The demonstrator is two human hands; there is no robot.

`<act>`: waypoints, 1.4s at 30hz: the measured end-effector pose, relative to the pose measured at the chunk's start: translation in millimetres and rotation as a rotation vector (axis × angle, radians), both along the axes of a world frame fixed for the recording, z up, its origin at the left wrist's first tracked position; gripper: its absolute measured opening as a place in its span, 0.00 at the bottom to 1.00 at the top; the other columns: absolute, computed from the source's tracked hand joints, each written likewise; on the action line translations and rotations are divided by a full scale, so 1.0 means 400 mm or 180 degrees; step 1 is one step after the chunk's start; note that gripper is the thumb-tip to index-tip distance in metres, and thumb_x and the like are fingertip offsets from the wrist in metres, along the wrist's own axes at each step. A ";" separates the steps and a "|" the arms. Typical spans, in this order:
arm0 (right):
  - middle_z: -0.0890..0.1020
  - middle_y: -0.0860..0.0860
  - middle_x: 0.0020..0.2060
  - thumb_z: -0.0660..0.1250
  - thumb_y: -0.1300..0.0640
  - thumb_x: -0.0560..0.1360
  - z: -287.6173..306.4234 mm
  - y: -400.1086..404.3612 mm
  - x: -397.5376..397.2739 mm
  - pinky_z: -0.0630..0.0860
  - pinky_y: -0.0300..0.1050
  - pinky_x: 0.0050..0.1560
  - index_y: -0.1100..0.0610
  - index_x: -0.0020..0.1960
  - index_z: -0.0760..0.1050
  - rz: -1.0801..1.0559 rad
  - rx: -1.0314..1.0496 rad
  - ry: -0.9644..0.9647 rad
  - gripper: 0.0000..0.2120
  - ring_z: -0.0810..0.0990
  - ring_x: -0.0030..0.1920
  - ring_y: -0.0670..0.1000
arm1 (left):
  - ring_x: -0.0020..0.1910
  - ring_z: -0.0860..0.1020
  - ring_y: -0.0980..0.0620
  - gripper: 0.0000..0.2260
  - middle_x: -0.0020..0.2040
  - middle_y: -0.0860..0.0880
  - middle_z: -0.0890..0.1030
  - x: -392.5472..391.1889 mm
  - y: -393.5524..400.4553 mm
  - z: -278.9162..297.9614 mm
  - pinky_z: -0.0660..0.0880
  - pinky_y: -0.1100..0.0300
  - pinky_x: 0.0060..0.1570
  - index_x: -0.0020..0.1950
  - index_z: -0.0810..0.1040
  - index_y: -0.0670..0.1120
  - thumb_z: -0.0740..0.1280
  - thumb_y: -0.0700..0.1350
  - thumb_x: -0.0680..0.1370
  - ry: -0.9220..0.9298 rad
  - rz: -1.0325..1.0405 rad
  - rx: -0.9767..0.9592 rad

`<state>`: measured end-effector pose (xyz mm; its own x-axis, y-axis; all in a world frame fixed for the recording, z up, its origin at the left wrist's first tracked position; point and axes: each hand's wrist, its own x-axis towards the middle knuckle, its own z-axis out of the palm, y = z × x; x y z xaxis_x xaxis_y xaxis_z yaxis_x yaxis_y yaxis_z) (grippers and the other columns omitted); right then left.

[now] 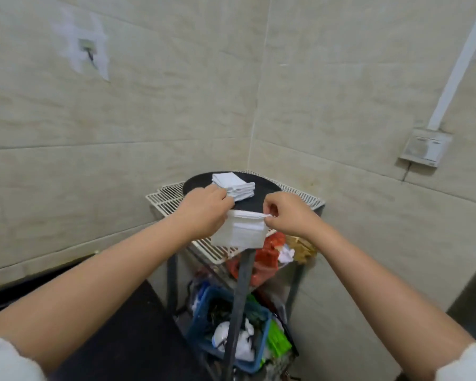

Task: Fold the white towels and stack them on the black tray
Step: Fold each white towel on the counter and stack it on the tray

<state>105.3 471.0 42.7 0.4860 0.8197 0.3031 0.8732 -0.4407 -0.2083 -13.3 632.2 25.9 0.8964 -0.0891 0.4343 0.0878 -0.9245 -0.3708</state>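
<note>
Both hands are up over the wire rack, and each one is pinching the same white towel [238,229]: the left hand [204,213] grips its top left corner with the fingers curled under and out of sight, while the right hand [287,214] nips the top right corner between thumb and forefinger. That towel hangs between them as a half-folded rectangle, its top edge stretched level, its lower edge dangling in front of the rack's near edge. Behind the hands sits one black tray [261,188], round and dark, resting on the white wire rack [165,198], and on it one stack of folded towels [235,187]; the layers blur together, so the count in the stack cannot be told. Its near left corner is hidden behind the left hand. Two bare forearms reach in from the bottom corners, with white sleeves [8,361] cut off at the frame's edge. Under the rack, a blue basket [204,309] holds a jumble of bags, hard to make out, with a red bag [267,257] above it. A dark desk [138,339] edges in at lower left. One switch box [425,147] hangs on the right wall.
</note>
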 end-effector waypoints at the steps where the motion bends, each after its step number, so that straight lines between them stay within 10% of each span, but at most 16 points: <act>1: 0.70 0.46 0.31 0.65 0.64 0.67 0.012 0.024 0.042 0.63 0.40 0.33 0.49 0.31 0.65 0.0073 0.0030 -0.0018 0.13 0.70 0.38 0.50 | 0.33 0.78 0.40 0.12 0.33 0.41 0.77 0.033 0.014 0.016 0.74 0.54 0.25 0.36 0.76 0.39 0.77 0.39 0.60 -0.0019 0.0069 -0.0030; 5: 0.70 0.47 0.32 0.64 0.65 0.67 0.030 0.134 0.206 0.62 0.41 0.37 0.51 0.33 0.66 0.0345 0.0078 -0.0040 0.11 0.70 0.39 0.50 | 0.53 0.72 0.42 0.09 0.52 0.41 0.74 0.166 0.075 0.048 0.70 0.51 0.43 0.54 0.72 0.40 0.61 0.43 0.77 -0.0044 0.0782 -0.0408; 13: 0.74 0.51 0.37 0.62 0.66 0.67 0.077 0.393 0.553 0.70 0.45 0.41 0.54 0.39 0.70 0.0993 0.0432 0.0034 0.07 0.72 0.40 0.53 | 0.57 0.71 0.41 0.10 0.56 0.41 0.73 0.454 0.227 0.101 0.67 0.53 0.44 0.56 0.71 0.40 0.59 0.43 0.79 -0.0375 0.1963 -0.0427; 18: 0.75 0.56 0.40 0.62 0.66 0.70 0.080 0.525 0.729 0.65 0.45 0.41 0.63 0.43 0.74 0.1256 0.0993 -0.0348 0.04 0.71 0.42 0.55 | 0.31 0.76 0.42 0.13 0.33 0.41 0.76 0.592 0.296 0.113 0.65 0.60 0.22 0.35 0.74 0.39 0.77 0.34 0.58 -0.0667 0.1944 0.0035; 24: 0.79 0.61 0.36 0.63 0.68 0.67 -0.144 0.570 0.845 0.71 0.52 0.38 0.63 0.38 0.75 0.2115 0.0466 -0.0702 0.03 0.79 0.38 0.62 | 0.51 0.73 0.41 0.07 0.53 0.40 0.72 0.679 0.285 -0.065 0.62 0.54 0.36 0.54 0.71 0.38 0.59 0.37 0.78 0.0143 0.2591 -0.0723; 29: 0.79 0.57 0.33 0.67 0.67 0.62 -0.171 0.565 0.887 0.76 0.49 0.36 0.62 0.39 0.78 0.2461 0.0850 -0.0803 0.06 0.80 0.33 0.59 | 0.23 0.74 0.43 0.16 0.28 0.42 0.74 0.675 0.253 -0.075 0.61 0.64 0.18 0.31 0.73 0.38 0.79 0.33 0.54 -0.0124 0.1964 -0.0420; 35: 0.79 0.56 0.32 0.64 0.66 0.63 -0.194 0.542 0.891 0.76 0.51 0.36 0.61 0.37 0.80 0.2525 0.0746 -0.0842 0.06 0.80 0.33 0.58 | 0.23 0.73 0.43 0.08 0.28 0.42 0.74 0.677 0.235 -0.122 0.71 0.60 0.18 0.30 0.73 0.39 0.73 0.36 0.61 0.0040 0.1686 -0.0469; 42: 0.76 0.53 0.46 0.55 0.59 0.77 -0.190 0.519 0.873 0.66 0.47 0.48 0.59 0.46 0.76 0.2215 -0.0550 -0.0699 0.11 0.74 0.51 0.55 | 0.56 0.71 0.44 0.15 0.58 0.44 0.74 0.672 0.231 -0.157 0.71 0.51 0.53 0.62 0.73 0.42 0.55 0.46 0.81 0.0569 0.2594 -0.1044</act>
